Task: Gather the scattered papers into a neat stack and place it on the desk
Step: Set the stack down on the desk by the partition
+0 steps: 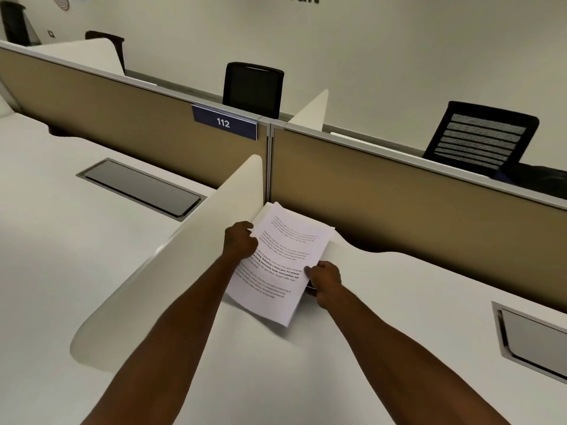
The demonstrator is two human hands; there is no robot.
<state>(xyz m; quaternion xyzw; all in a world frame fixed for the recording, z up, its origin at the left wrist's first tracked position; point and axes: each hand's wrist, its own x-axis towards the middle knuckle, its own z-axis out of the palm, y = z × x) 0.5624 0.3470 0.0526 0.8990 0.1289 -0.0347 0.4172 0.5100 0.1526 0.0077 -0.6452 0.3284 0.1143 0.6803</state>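
Note:
A stack of white printed papers [277, 259] lies tilted over the white desk [383, 332], close to the corner where the cream side divider meets the tan partition. My left hand [239, 240] grips the stack's left edge, fingers curled round it. At the stack's right edge my right hand [325, 282] pinches the sheets, thumb on top. The sheets sit roughly aligned, with a few edges fanned at the top and lower right. The near corner of the stack hangs slightly above the desk.
A curved cream divider [171, 271] runs along the left of the papers. Tan partition panels [414, 204] with a "112" sign [224, 122] stand behind. Grey cable hatches [141, 187] [534, 342] are set into the desks. Black chairs [253, 87] [478, 139] stand beyond.

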